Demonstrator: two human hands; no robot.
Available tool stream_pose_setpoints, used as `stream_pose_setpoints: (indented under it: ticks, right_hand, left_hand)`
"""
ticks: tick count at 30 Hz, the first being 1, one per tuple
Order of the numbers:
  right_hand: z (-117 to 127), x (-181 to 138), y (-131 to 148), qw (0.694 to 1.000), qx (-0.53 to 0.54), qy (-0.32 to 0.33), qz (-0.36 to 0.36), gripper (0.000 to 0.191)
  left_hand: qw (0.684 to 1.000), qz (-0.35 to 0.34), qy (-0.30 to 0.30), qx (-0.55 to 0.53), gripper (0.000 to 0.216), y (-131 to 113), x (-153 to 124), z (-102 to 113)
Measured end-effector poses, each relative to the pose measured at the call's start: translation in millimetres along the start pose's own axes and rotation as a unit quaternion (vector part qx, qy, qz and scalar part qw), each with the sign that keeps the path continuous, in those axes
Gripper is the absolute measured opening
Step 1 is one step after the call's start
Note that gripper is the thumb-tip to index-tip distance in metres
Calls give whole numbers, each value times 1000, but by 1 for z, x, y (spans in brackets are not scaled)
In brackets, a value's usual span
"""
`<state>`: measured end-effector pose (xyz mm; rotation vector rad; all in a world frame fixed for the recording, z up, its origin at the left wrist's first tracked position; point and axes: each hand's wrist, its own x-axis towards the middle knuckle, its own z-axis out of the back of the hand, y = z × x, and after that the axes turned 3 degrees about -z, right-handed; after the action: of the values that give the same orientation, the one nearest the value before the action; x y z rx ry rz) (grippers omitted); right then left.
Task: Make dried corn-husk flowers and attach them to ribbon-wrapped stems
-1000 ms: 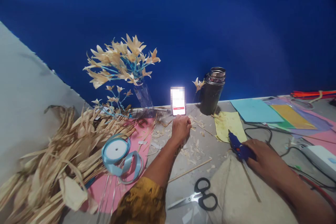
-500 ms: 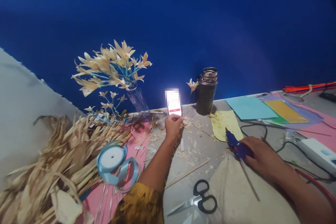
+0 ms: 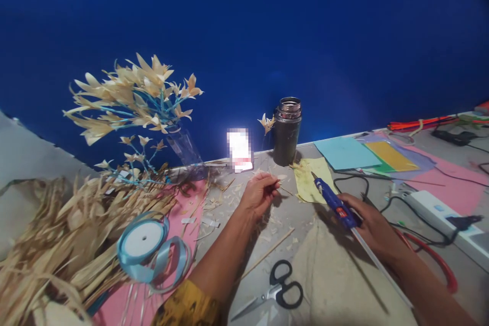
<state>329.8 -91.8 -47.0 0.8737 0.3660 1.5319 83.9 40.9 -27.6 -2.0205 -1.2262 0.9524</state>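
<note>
My left hand (image 3: 262,193) is closed in a pinch on a small pale husk petal (image 3: 282,178), over scattered husk scraps. In my right hand (image 3: 372,221) is a blue hot glue gun (image 3: 336,206), tilted with its nozzle up and to the left above the yellow paper (image 3: 310,173). A long glue stick (image 3: 378,265) sticks out of the gun's back end. Beyond my left hand a lit phone (image 3: 240,150) leans against the wall. Below the hands lie black-handled scissors (image 3: 280,290) and a thin wooden stick (image 3: 269,250).
Dried corn husks (image 3: 49,244) and a blue ribbon roll (image 3: 143,239) are on the left. Husk flowers (image 3: 133,91) stand in a clear vase (image 3: 186,150). A dark flask (image 3: 287,135) is by the wall. Cables and a white power strip (image 3: 439,211) lie at right.
My left hand has drawn back from the phone toward me and right, now pinching the petal. My right hand has lifted and tilted the glue gun. The view has turned slightly right.
</note>
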Motion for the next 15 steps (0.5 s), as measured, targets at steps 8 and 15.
stream_pose_setpoints:
  ticks: [8, 15]
  right_hand:
    - [1, -5, 16, 981, 142, -44, -124, 28]
    - [-8, -9, 33, 956, 243, -61, -153, 31]
  left_hand:
    - [997, 34, 36, 64, 22, 26, -23, -28]
    - [990, 10, 69, 121, 25, 51, -42, -46]
